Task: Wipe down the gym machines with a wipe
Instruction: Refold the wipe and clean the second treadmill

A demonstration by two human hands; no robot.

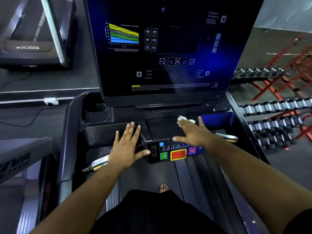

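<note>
I stand on a black treadmill (70, 132) facing its tall dark console panel (168, 48). My right hand (192, 130) lies flat, fingers spread, pressing a white wipe (183, 119) onto the black tray just above the button strip; the wipe sticks out beyond my fingertips. My left hand (128, 144) rests flat and open on the left part of the console, beside a speaker grille (103, 136), its thumb near the arrow keys. The button strip (175, 153) with a green and a red button sits between my wrists.
A cup holder recess (96, 112) is at the console's left. Another treadmill (33, 39) stands at the far left. Dumbbell racks (276, 115) with red frames fill the right side. A power socket (50, 101) and cable lie on the floor at left. My bare foot (163, 188) is on the belt.
</note>
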